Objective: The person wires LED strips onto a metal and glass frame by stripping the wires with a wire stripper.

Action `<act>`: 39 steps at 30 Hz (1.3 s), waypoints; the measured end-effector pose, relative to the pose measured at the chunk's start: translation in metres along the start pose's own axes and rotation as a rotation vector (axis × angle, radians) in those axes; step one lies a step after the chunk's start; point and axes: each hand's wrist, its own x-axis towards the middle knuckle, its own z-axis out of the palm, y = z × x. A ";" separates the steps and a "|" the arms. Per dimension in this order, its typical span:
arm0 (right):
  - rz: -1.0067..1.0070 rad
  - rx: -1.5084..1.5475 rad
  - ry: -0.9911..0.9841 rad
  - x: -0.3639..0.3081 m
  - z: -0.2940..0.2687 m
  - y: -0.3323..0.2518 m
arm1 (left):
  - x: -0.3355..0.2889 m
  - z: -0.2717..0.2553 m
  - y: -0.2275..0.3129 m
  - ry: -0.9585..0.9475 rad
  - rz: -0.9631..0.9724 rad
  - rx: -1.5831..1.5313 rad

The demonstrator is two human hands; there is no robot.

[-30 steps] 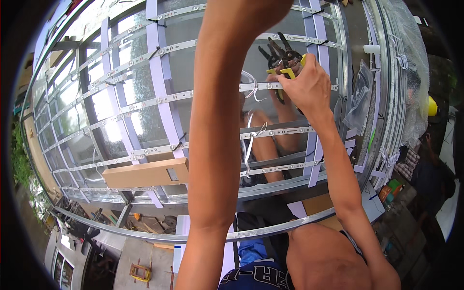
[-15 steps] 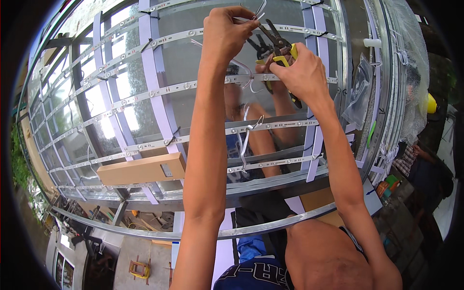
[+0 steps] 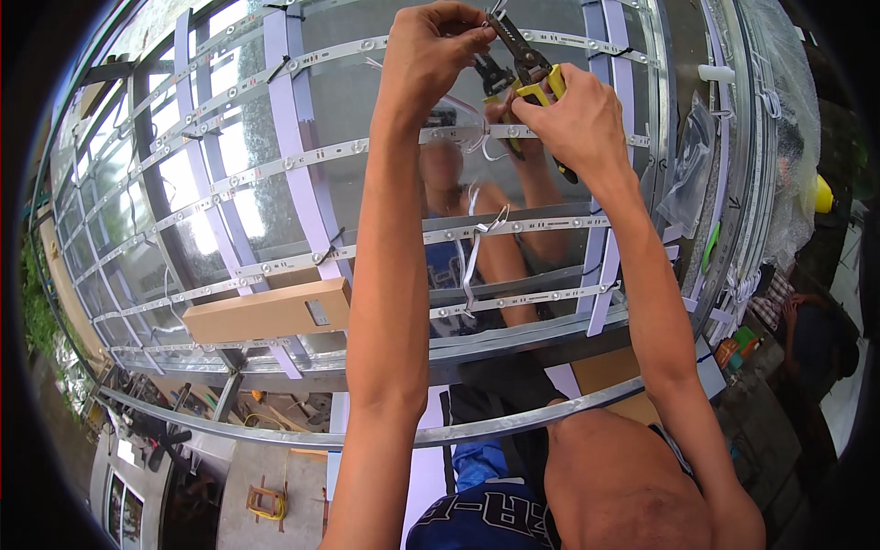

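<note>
My left hand [image 3: 427,57] is at the top of the view, pinching thin white wire [image 3: 500,6] between thumb and fingers. My right hand [image 3: 587,124] is wrapped round the yellow handles of a pair of wire strippers [image 3: 526,59]. The dark jaws are together and meet the wire right beside my left fingertips; the exact bite is too small to make out. Beneath both hands, LED strips [image 3: 541,224] run across a shiny reflective panel, which mirrors my arms and the tool. Loose white wires [image 3: 473,261] hang from the nearer strips.
A long cardboard box [image 3: 266,313] lies on the strips left of my arm. A metal rail [image 3: 495,432] curves across in front of me. On the right are a clear plastic bag [image 3: 687,174] and metal framing. Another person [image 3: 820,335] is at the far right.
The strippers' jaws have gone from apart to together at the wire. Both hands have shifted slightly up with the wire and tool.
</note>
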 end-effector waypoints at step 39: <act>0.078 0.146 0.101 -0.013 0.021 0.000 | 0.008 -0.004 -0.042 -0.105 0.195 -0.120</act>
